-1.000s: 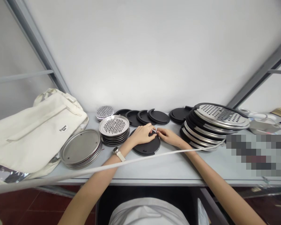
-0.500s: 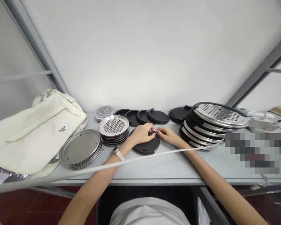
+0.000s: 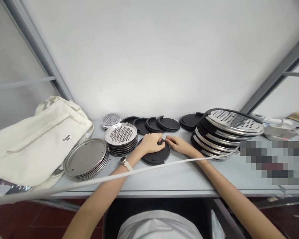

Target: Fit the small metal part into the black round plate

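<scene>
A black round disc lies flat on the table in front of me. My left hand rests on its upper part, fingers curled round its far edge. At the disc's upper right edge, my right hand pinches something small and pale that I cannot make out. Left of the disc stands a stack of round metal grater plates. A taller stack of black rings and silver discs rises to the right of my right hand.
Several black discs lie along the wall. Plain metal plates are stacked at the left, beside a cream bag. A white cord crosses the view over both forearms. A small grater stack stands behind.
My right fingers have shifted slightly left and up at the disc's edge. My left hand has barely moved and remains on the disc.
</scene>
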